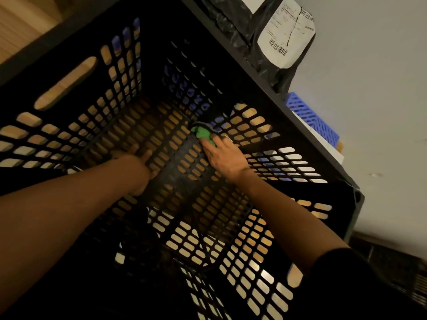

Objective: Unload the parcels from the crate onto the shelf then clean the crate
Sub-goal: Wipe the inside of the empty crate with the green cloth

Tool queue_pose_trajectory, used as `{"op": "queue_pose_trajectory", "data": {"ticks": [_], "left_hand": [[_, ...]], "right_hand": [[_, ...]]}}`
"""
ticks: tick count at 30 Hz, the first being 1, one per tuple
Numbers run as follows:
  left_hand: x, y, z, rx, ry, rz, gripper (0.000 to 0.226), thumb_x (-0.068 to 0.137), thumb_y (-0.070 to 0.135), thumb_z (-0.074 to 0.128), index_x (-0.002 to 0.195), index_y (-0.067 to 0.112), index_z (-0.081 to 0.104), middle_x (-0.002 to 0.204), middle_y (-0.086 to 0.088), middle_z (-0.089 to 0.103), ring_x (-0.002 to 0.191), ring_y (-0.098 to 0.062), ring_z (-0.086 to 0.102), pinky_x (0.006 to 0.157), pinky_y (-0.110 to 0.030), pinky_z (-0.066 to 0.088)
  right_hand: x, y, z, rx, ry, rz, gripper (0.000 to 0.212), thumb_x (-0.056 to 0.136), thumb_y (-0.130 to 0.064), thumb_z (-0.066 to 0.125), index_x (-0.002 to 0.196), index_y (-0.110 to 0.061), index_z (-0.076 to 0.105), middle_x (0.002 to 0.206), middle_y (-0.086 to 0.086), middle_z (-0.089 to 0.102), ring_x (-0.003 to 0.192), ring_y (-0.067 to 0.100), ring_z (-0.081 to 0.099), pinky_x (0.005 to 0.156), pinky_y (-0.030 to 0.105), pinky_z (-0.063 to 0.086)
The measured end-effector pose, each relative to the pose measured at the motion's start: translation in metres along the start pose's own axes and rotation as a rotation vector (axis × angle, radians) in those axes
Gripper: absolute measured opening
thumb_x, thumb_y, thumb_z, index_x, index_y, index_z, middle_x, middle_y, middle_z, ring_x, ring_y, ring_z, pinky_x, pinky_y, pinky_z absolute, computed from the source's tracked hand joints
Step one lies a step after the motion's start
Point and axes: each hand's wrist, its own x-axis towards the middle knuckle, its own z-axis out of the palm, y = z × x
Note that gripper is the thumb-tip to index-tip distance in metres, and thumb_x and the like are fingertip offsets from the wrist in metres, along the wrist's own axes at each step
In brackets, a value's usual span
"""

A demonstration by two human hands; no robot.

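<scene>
Inside one crate (69, 144), two hands

Grey wall (369, 112) – wooden floor (20, 31)

Two bare forearms reach in from the lower edge, uncovered from the wrist well up toward the elbow. The right arm (288, 218) wears a black sleeve (351, 273) pushed up near the elbow. The left arm (69, 211) shows no sleeve. No rings, watch or gloves show on the left hand (141, 162) or right hand (225, 158).
</scene>
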Motion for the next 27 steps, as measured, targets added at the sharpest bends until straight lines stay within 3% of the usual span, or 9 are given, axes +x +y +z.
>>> {"op": "queue_pose_trajectory", "data": {"ticks": [4,8,11,14,17,21,27], "left_hand": [[0.007,-0.003,0.005,0.000,0.006,0.011,0.080,0.103,0.026,0.045,0.158,0.045,-0.010,0.161,-0.006,-0.037,0.149,-0.045,-0.025,0.119,-0.067,0.019],[0.008,-0.002,0.007,-0.007,-0.004,-0.002,0.084,0.102,0.020,0.045,0.157,0.045,-0.014,0.161,-0.005,-0.038,0.149,-0.046,-0.025,0.119,-0.066,0.021],[0.007,-0.003,0.007,-0.022,-0.001,-0.004,0.078,0.104,0.025,0.040,0.157,0.045,-0.015,0.161,-0.006,-0.038,0.149,-0.046,-0.024,0.119,-0.066,0.021],[0.006,-0.003,0.007,-0.044,-0.005,-0.011,0.072,0.106,0.036,0.036,0.157,0.046,-0.014,0.161,-0.006,-0.037,0.150,-0.046,-0.023,0.118,-0.066,0.021],[0.004,-0.003,0.004,-0.059,-0.022,-0.012,0.072,0.106,0.034,0.035,0.157,0.045,-0.014,0.161,-0.006,-0.037,0.149,-0.047,-0.024,0.118,-0.065,0.021],[0.001,-0.003,0.003,-0.065,-0.029,-0.003,0.071,0.106,0.033,0.033,0.157,0.044,-0.015,0.161,-0.007,-0.038,0.149,-0.048,-0.024,0.118,-0.067,0.021],[0.002,-0.005,0.005,-0.063,-0.016,0.024,0.076,0.106,0.027,0.039,0.157,0.044,-0.015,0.160,-0.006,-0.040,0.148,-0.044,-0.028,0.119,-0.066,0.019]], "right_hand": [[-0.004,0.002,-0.008,0.013,-0.019,0.016,0.058,0.097,-0.014,0.036,0.155,-0.007,0.034,0.155,0.005,0.038,0.131,0.028,0.043,0.095,0.035,0.041],[-0.029,0.018,-0.029,-0.020,0.021,0.001,0.048,0.097,-0.018,0.053,0.145,-0.014,0.053,0.153,0.002,0.044,0.129,0.027,0.048,0.090,0.033,0.043],[-0.058,0.035,-0.053,-0.037,0.078,0.072,0.052,0.097,-0.010,0.033,0.143,-0.015,0.056,0.148,0.001,0.052,0.122,0.026,0.053,0.084,0.033,0.046],[-0.082,0.050,-0.076,-0.051,0.214,0.209,0.058,0.103,0.001,0.014,0.142,-0.010,0.056,0.140,0.003,0.059,0.117,0.029,0.046,0.081,0.036,0.042],[-0.103,0.068,-0.084,-0.056,0.353,0.264,0.044,0.106,-0.004,0.031,0.142,-0.008,0.055,0.143,0.005,0.056,0.117,0.030,0.041,0.081,0.038,0.035],[-0.101,0.069,-0.077,-0.049,0.415,0.257,0.041,0.105,-0.003,0.036,0.142,-0.006,0.054,0.141,0.007,0.058,0.117,0.031,0.042,0.081,0.039,0.035],[-0.054,0.039,-0.036,-0.076,0.275,0.136,0.043,0.097,-0.013,0.054,0.139,-0.013,0.060,0.136,0.001,0.060,0.119,0.029,0.039,0.081,0.035,0.040]]}}
